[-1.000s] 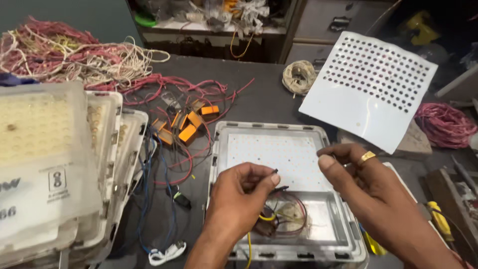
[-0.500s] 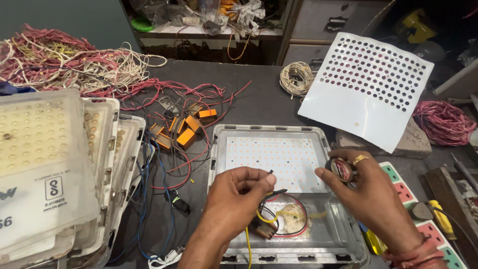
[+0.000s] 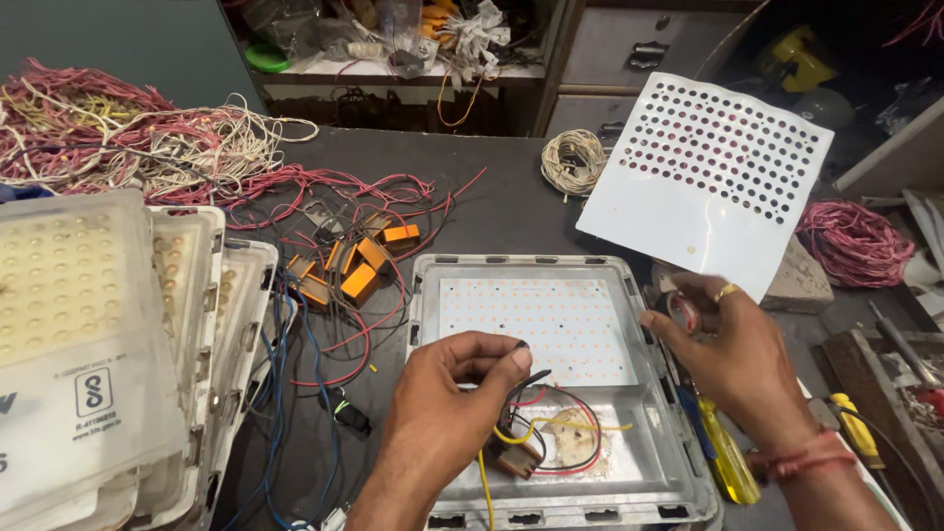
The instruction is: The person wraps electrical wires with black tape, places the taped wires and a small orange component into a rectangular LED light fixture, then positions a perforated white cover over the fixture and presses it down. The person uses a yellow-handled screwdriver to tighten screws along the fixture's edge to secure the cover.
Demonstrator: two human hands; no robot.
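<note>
On the dark tabletop (image 3: 511, 211) sits an open metal lamp housing (image 3: 649, 462) with a white board of small diodes (image 3: 536, 329) laid in its upper half. The left hand (image 3: 442, 423) reaches into the lower half, thumb and forefinger pinched on the end of a black wire (image 3: 521, 383) that runs down to a small brown component (image 3: 516, 457), with red and yellow leads looping beside it. The right hand (image 3: 733, 354) hovers just past the housing's right edge, fingers curled around a small roll of tape (image 3: 683, 313), a ring on one finger. A yellow-handled screwdriver (image 3: 728, 457) lies beside the housing under that wrist. Leaning behind is a white perforated sheet (image 3: 703, 182). To the left stands a stack of pale lamp covers (image 3: 88, 334), and between it and the housing lie orange blocks (image 3: 359, 270) amid tangled red and blue wires (image 3: 324, 197). A coil of cream wire (image 3: 575, 162) rests farther back
</note>
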